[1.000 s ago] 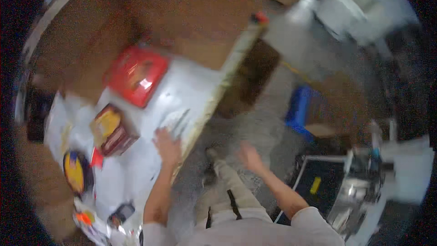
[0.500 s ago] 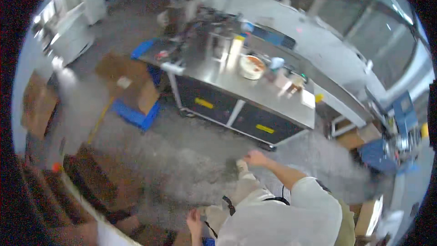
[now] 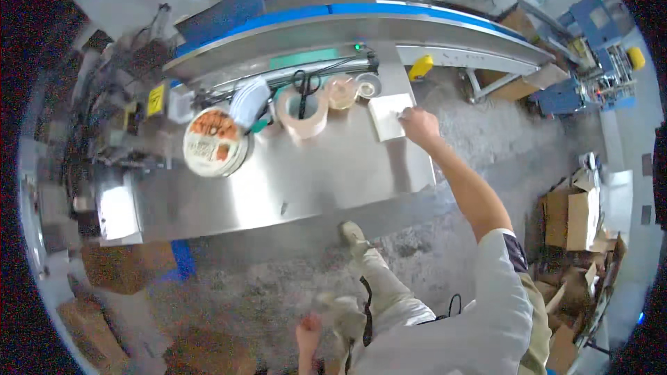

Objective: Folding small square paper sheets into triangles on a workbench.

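My right hand [image 3: 420,125] reaches over the right end of the steel table [image 3: 326,184]. Its bent fingers are closed at the edge of a flat white block [image 3: 388,117], perhaps a stack of paper. What lies between the fingertips is too small to make out. Left of the block are a small metal-grey ring [image 3: 368,85], a roll of clear tape [image 3: 341,92] and a wider tape roll [image 3: 303,125] with black-handled scissors [image 3: 304,87] standing in it. Low beside my leg hangs my left hand [image 3: 308,333], its fingers blurred.
A round white tub [image 3: 212,144] with an orange-printed top stands at the table's left, next to folded white paper [image 3: 250,102]. Behind runs a long steel-sided conveyor [image 3: 278,40]. Cardboard boxes [image 3: 573,219] lie on the right; more cardboard [image 3: 128,267] is at lower left.
I have come up to the table, which now fills the middle of the view. My right hand has gone from hanging over the floor to the white block; my left still hangs low.
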Motion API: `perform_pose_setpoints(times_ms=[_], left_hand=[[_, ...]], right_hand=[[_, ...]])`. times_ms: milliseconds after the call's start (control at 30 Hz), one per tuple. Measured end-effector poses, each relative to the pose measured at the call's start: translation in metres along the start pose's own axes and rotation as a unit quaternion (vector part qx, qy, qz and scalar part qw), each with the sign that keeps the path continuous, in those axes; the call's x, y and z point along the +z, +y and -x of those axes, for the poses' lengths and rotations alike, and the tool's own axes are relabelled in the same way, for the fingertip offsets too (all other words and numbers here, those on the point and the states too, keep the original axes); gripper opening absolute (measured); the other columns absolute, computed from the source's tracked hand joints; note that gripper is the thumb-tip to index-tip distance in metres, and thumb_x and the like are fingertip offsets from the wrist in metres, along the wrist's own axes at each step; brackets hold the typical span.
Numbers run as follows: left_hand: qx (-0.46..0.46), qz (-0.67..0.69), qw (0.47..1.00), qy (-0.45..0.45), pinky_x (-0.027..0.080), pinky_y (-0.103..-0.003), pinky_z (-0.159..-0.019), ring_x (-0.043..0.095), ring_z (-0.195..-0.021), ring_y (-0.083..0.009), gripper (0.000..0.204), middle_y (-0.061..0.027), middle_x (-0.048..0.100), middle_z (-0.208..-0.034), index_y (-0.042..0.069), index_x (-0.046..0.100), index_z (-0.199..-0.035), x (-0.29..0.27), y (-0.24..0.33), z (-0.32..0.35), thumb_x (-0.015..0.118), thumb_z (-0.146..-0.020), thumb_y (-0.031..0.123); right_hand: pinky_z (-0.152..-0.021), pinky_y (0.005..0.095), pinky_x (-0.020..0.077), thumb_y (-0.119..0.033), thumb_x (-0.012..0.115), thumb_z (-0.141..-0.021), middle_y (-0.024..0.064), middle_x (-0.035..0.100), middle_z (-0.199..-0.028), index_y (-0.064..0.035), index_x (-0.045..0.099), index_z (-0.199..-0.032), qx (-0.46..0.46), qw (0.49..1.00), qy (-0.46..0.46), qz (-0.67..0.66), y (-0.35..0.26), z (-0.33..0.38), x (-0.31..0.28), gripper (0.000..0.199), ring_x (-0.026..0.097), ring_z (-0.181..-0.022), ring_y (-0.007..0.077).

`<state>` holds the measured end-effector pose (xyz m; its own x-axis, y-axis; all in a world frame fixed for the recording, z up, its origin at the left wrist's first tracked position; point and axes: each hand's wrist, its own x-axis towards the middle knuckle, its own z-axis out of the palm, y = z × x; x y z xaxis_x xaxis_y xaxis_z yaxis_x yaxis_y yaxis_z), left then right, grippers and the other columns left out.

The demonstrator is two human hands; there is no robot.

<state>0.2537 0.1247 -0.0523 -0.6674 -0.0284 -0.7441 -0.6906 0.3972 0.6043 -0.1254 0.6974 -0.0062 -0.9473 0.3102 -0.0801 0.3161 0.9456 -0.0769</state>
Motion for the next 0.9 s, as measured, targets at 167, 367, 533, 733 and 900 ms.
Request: perform_pose_setpoints(times_ms=[167, 367, 533, 733, 900], left_hand=[[0.119, -0.015, 0.99, -0.068, 0.05, -0.033, -0.079, 0.063, -0.082, -0.0188, 0.038, -0.0145, 0.069, -0.095, 0.001, 0.062, -0.125, 0.006, 0.068, -0.048, 0.056, -0.098, 0.027], [0.205, -0.107, 0.971, -0.059, 0.05, -0.037, -0.078, 0.064, -0.083, -0.0256, 0.041, -0.0146, 0.066, -0.093, 0.004, 0.058, -0.13, 0.01, 0.103, -0.09, 0.056, -0.098, 0.03], [0.083, -0.104, 0.985, -0.105, 0.049, -0.038, -0.091, 0.065, -0.104, -0.0244, 0.044, -0.0182, 0.066, -0.118, 0.005, 0.054, -0.135, -0.001, 0.159, -0.103, 0.056, -0.099, 0.031], [0.298, -0.031, 0.952, -0.07, 0.044, -0.034, -0.101, 0.055, -0.125, -0.0251, 0.062, -0.0219, 0.056, -0.135, 0.003, 0.04, -0.145, 0.037, 0.32, -0.098, 0.064, -0.094, 0.031], [0.381, 0.002, 0.917, -0.117, 0.049, -0.032, -0.082, 0.062, -0.097, -0.0181, 0.058, -0.0133, 0.066, -0.106, 0.002, 0.042, -0.142, 0.056, 0.462, -0.051, 0.063, -0.095, 0.031]], right_hand=[[-0.069, 0.0389, 0.0577, -0.017, 0.056, -0.088, 0.0118, 0.071, -0.086, -0.0098, 0.07, -0.083, -0.094, 0.986, -0.03, 0.135, -0.025, -0.03, -0.001, 0.016, 0.071, -0.083, 0.0259], [-0.07, 0.0402, 0.0572, -0.013, 0.059, -0.083, 0.0121, 0.07, -0.089, -0.009, 0.069, -0.087, -0.127, 0.979, -0.054, 0.148, -0.017, -0.041, 0.001, 0.011, 0.071, -0.081, 0.0277], [-0.07, 0.0456, 0.0553, -0.019, 0.06, -0.081, 0.0152, 0.069, -0.082, -0.006, 0.066, -0.083, -0.035, 0.998, 0.023, 0.038, -0.012, -0.024, -0.052, 0.015, 0.069, -0.078, 0.0339], [-0.063, 0.0441, 0.0533, -0.021, 0.064, -0.08, 0.0132, 0.068, -0.079, -0.0066, 0.065, -0.075, -0.051, 0.969, 0.171, -0.174, -0.066, 0.049, -0.129, 0.015, 0.067, -0.071, 0.0342], [-0.062, 0.0446, 0.0529, -0.022, 0.065, -0.081, 0.0138, 0.068, -0.081, -0.0079, 0.066, -0.083, -0.089, 0.967, 0.13, -0.201, -0.125, 0.126, -0.182, 0.015, 0.067, -0.072, 0.0338]])
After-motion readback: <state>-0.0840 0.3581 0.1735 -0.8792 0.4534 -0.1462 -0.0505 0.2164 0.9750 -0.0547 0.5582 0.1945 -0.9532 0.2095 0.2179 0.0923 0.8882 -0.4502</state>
